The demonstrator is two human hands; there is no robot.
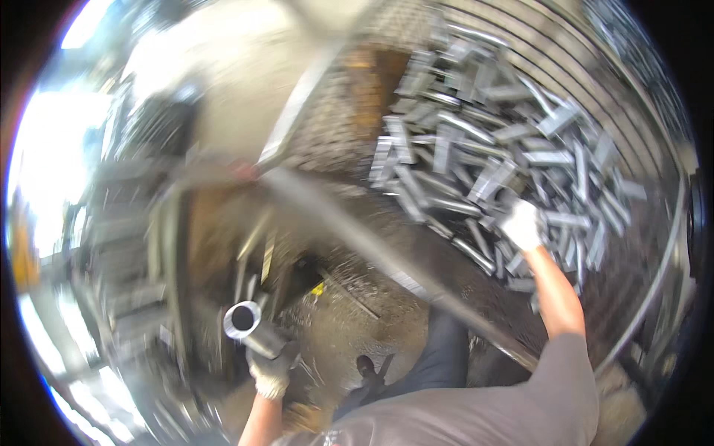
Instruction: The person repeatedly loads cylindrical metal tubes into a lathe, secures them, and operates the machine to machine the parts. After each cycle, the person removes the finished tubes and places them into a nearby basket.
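Note:
My left hand [269,366], in a white glove with dark grey fingers, is wrapped round a short thick-walled metal tube [260,338]. The tube is tilted, its round open end facing up and to the left. On the right, my right hand [518,217], gloved the same way, reaches into a heap of short metal pieces [465,156]. Its fingertips are at a pale, bright piece [492,178] in the heap. Blur and the dark fingertips hide whether they grip it.
A long metal bar [349,230] runs slantwise between my two hands. The heap lies in a dark bin with a ribbed wall [587,67] on the far right. Thin rods [256,253] stand beyond the left hand. My shoe [365,365] shows on the floor below.

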